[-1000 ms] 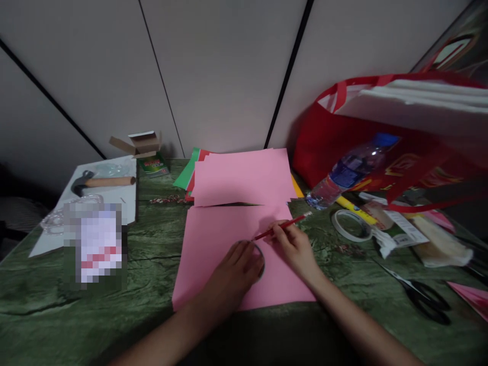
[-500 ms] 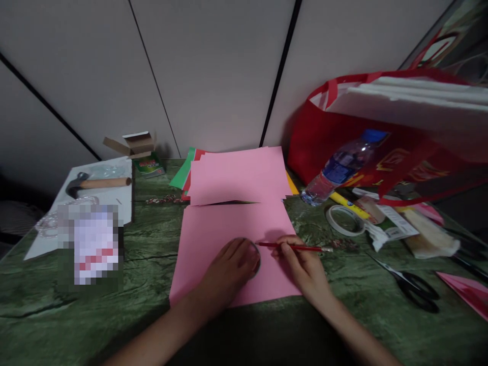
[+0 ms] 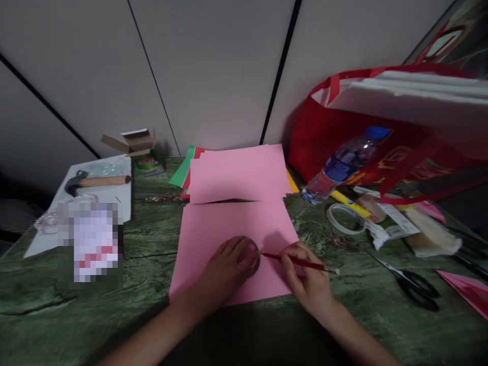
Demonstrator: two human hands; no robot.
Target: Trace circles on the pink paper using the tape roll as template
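Note:
My left hand [image 3: 232, 262] presses down on a round, grey-rimmed object [image 3: 257, 265] lying on a sheet of pink paper [image 3: 202, 223]. Most of that object is hidden under my fingers, so I cannot tell its exact kind. In my right hand [image 3: 307, 277] is a red pencil [image 3: 301, 262], pinched between thumb and fingers. Its tip meets the right edge of the round object, and its other end points right and slightly toward me. The sheet lies flat on the green table [image 3: 145, 305].
Behind the sheet lies a stack of pink paper [image 3: 236, 173] with coloured sheets beneath. At right are a red bag [image 3: 305, 147], a water bottle [image 3: 339, 168], a tape roll [image 3: 331, 223] and scissors [image 3: 415, 287]. A hammer [image 3: 102, 180] rests on a white board at left.
The pencil tip has moved down along the round object's right edge. My right hand has shifted slightly toward me, and the pencil slants more. My left hand stays nearly in place.

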